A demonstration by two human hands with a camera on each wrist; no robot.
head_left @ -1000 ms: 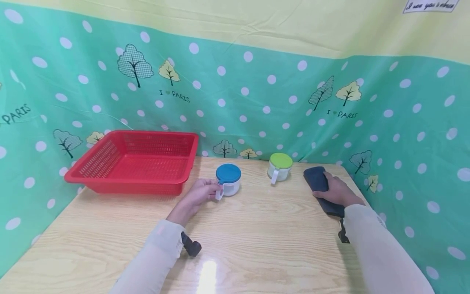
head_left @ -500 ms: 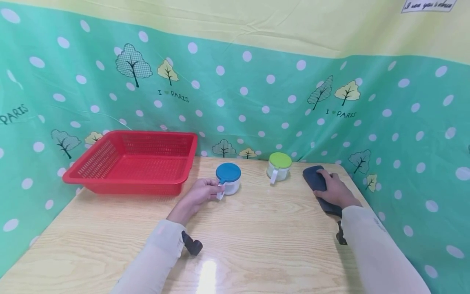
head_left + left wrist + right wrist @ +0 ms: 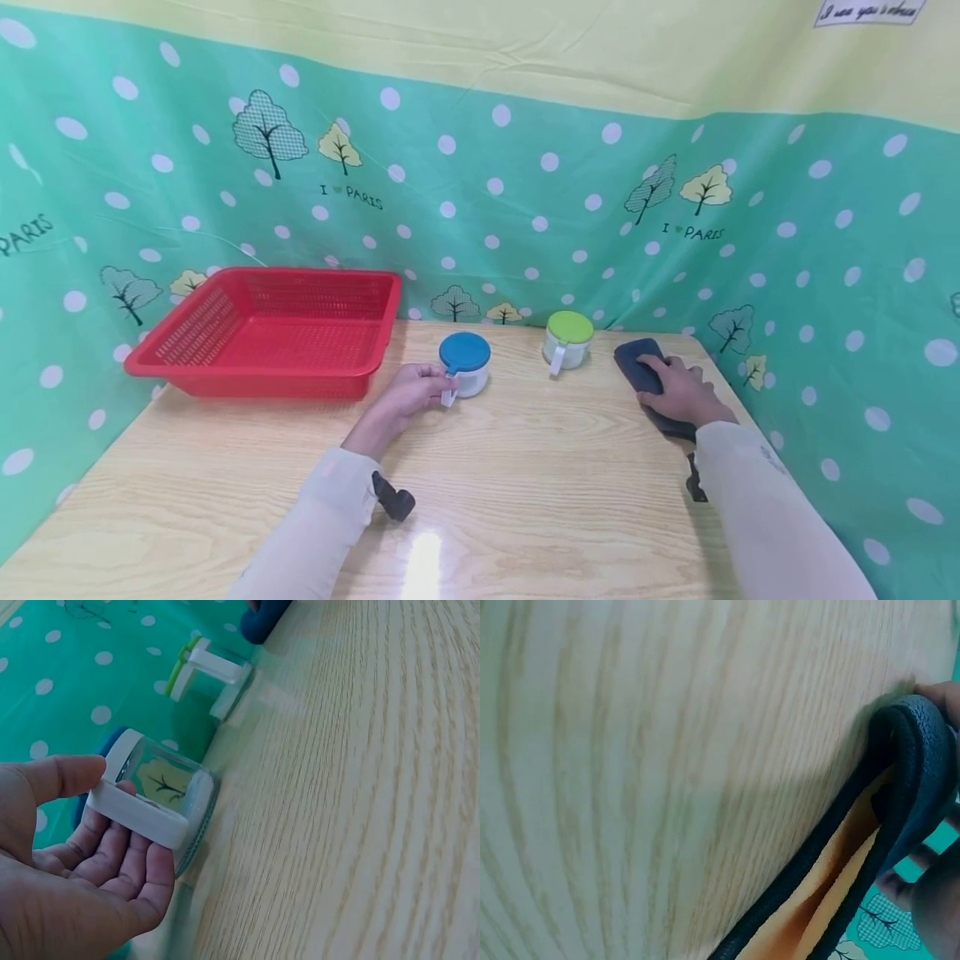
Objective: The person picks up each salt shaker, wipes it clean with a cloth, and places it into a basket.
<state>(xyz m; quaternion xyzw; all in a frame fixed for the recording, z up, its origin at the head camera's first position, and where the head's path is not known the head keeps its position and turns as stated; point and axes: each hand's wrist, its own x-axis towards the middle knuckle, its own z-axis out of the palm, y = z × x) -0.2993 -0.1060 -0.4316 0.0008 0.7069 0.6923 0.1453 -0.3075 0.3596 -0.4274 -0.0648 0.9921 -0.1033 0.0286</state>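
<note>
With my left hand [image 3: 411,392] I hold the white handle [image 3: 139,814] of a clear glass jar [image 3: 472,383] with a blue lid. In the left wrist view its fingers curl behind the handle and the thumb lies at its upper end. The jar stands on the table. At the right, my right hand [image 3: 681,392] grips a folded dark blue cloth [image 3: 637,362] lying on the table. The right wrist view shows the cloth's orange inner side [image 3: 810,892] between dark edges; part of the hand is cut off there.
A second glass jar [image 3: 567,353] with a green lid and white handle stands between the hands, farther back. A red plastic basket [image 3: 262,383] sits at the back left. A green dotted curtain [image 3: 480,208] hangs behind the wooden table [image 3: 540,483].
The head view has shifted slightly, moving the scene a little left. My right hand's fingers have shifted slightly on the cloth. My left hand keeps hold of the jar's handle.
</note>
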